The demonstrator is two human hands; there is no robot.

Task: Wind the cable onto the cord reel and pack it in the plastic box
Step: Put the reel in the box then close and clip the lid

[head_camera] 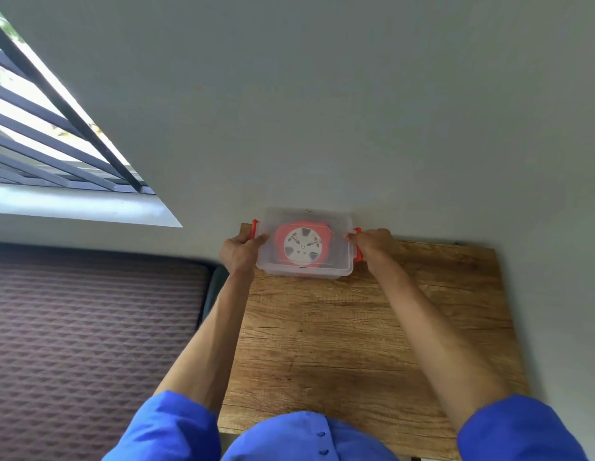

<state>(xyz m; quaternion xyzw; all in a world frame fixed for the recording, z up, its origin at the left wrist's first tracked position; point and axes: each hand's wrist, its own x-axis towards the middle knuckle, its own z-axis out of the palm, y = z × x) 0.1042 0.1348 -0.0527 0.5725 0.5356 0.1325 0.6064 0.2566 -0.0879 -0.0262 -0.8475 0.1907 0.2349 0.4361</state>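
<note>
Head view: lidded clear plastic box (336, 224), red-white cord reel (302, 245) inside, both hands' grip seemingly round it.

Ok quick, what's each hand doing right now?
Left hand: grips the left end of the box, at its red latch.
Right hand: grips the box's right end, at the other latch.
</note>
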